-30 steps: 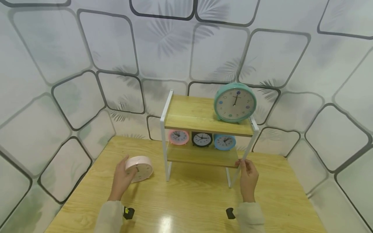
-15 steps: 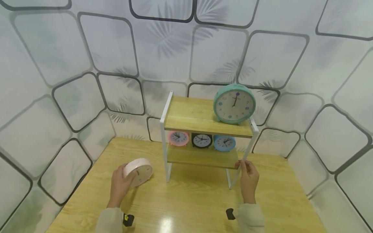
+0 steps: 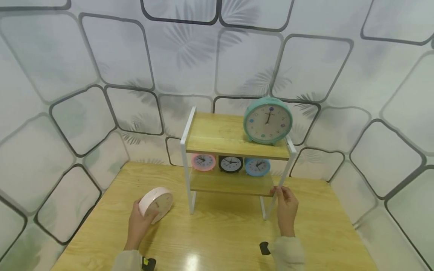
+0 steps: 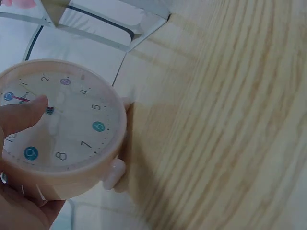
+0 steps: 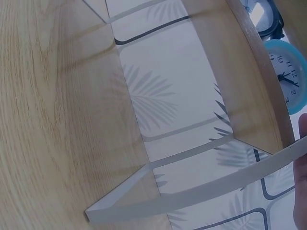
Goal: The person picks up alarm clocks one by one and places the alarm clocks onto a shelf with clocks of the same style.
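My left hand (image 3: 136,227) grips a round pale pink alarm clock (image 3: 163,203) by its left side, left of the shelf. In the left wrist view the thumb lies across the face of this clock (image 4: 72,127), and its small feet are close to the tabletop; whether they touch is unclear. My right hand (image 3: 287,210) pinches the right front leg of a two-tier wooden shelf (image 3: 217,131) with a white metal frame, at the lower board's corner. On the top board stands a large teal clock (image 3: 268,122). Pink (image 3: 203,162), black (image 3: 230,164) and blue (image 3: 257,166) clocks line the lower board.
The shelf stands on a wood-grain table (image 3: 217,233). Behind and at both sides rises a patterned wall covering (image 3: 190,56) with grey outlines and leaf prints. Dark wrist-worn pieces sit by both sleeves (image 3: 289,252).
My left hand has drawn the pale pink clock slightly back towards me and tilted it more. My right hand keeps its hold on the shelf leg. The head view has shifted a little.
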Demonstrator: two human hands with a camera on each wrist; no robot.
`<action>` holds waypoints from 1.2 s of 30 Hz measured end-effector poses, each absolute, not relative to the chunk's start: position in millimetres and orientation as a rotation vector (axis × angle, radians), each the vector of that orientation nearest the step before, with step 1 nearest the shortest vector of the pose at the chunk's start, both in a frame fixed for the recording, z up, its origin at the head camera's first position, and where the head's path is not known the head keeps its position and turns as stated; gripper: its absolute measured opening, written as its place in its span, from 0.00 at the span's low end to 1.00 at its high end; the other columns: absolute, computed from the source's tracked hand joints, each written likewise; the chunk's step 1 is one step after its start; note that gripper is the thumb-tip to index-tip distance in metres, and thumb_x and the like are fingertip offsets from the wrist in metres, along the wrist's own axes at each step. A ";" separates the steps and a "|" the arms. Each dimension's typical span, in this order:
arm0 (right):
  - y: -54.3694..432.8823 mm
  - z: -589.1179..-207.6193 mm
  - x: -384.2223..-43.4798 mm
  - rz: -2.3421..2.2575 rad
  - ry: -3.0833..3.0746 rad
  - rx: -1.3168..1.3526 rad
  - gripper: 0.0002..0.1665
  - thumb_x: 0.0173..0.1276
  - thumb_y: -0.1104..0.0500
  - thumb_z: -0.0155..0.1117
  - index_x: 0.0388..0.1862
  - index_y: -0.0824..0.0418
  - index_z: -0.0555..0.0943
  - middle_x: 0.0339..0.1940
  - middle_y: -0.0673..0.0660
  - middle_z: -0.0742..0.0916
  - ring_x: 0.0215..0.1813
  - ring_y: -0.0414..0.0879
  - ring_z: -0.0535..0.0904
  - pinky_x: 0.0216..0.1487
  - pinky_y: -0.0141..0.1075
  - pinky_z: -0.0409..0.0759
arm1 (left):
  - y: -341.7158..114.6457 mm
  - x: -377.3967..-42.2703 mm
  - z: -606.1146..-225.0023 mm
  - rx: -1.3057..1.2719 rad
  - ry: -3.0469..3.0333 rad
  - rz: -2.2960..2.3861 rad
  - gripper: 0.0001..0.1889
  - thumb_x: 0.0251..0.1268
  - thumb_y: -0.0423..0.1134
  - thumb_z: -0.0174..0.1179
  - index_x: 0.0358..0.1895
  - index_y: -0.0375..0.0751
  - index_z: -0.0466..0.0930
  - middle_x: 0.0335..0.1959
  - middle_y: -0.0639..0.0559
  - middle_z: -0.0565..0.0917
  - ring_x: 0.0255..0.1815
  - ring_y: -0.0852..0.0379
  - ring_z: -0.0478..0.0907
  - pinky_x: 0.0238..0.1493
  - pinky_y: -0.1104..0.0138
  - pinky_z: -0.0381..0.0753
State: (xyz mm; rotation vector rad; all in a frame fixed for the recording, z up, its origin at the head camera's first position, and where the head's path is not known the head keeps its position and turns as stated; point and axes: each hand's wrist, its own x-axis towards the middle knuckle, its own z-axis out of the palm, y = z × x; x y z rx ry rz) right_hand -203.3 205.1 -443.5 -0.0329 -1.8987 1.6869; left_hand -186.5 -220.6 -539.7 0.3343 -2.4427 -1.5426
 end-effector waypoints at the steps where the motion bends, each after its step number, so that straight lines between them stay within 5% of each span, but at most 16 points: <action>1: 204.8 -443.6 -203.7 1.685 -1.897 -0.030 0.13 0.70 0.66 0.53 0.38 0.79 0.77 0.26 0.42 0.85 0.33 0.30 0.82 0.45 0.20 0.77 | -220.8 -186.1 -540.4 0.334 -2.429 -1.582 0.38 0.57 0.38 0.65 0.68 0.36 0.53 0.63 0.31 0.66 0.64 0.34 0.64 0.62 0.41 0.63; 16: 205.3 -445.4 -203.7 1.706 -1.902 -0.101 0.16 0.71 0.62 0.53 0.39 0.78 0.78 0.27 0.41 0.85 0.35 0.31 0.82 0.45 0.18 0.75 | -216.6 -184.2 -548.9 0.421 -2.409 -1.547 0.41 0.53 0.34 0.67 0.70 0.42 0.54 0.64 0.30 0.68 0.63 0.32 0.66 0.60 0.41 0.66; 24: 208.3 -453.0 -207.8 1.704 -1.908 -0.095 0.15 0.71 0.62 0.53 0.39 0.76 0.78 0.27 0.43 0.86 0.36 0.32 0.82 0.46 0.21 0.76 | -216.3 -181.3 -553.7 0.450 -2.357 -1.633 0.48 0.51 0.32 0.67 0.73 0.43 0.45 0.64 0.24 0.63 0.63 0.29 0.64 0.60 0.40 0.65; 27: 211.8 -460.9 -212.1 1.705 -1.926 -0.112 0.15 0.71 0.62 0.53 0.40 0.75 0.78 0.28 0.43 0.86 0.37 0.31 0.81 0.47 0.19 0.75 | -216.9 -181.4 -558.3 0.454 -2.309 -1.723 0.51 0.49 0.31 0.69 0.74 0.46 0.45 0.68 0.30 0.61 0.65 0.37 0.63 0.62 0.50 0.66; 32: 214.9 -468.2 -215.8 1.699 -1.941 -0.112 0.16 0.71 0.59 0.53 0.41 0.74 0.78 0.28 0.41 0.86 0.38 0.30 0.81 0.48 0.18 0.73 | -218.3 -183.5 -564.4 0.439 -2.279 -1.757 0.50 0.47 0.32 0.71 0.73 0.46 0.50 0.69 0.39 0.63 0.55 0.70 0.63 0.52 0.81 0.61; 36: 215.5 -467.4 -215.9 1.697 -1.928 -0.105 0.17 0.71 0.59 0.53 0.40 0.74 0.79 0.28 0.41 0.85 0.38 0.30 0.81 0.48 0.19 0.74 | -217.7 -184.2 -564.6 0.428 -2.321 -1.660 0.42 0.49 0.32 0.70 0.68 0.35 0.58 0.62 0.33 0.70 0.43 0.85 0.59 0.47 0.86 0.60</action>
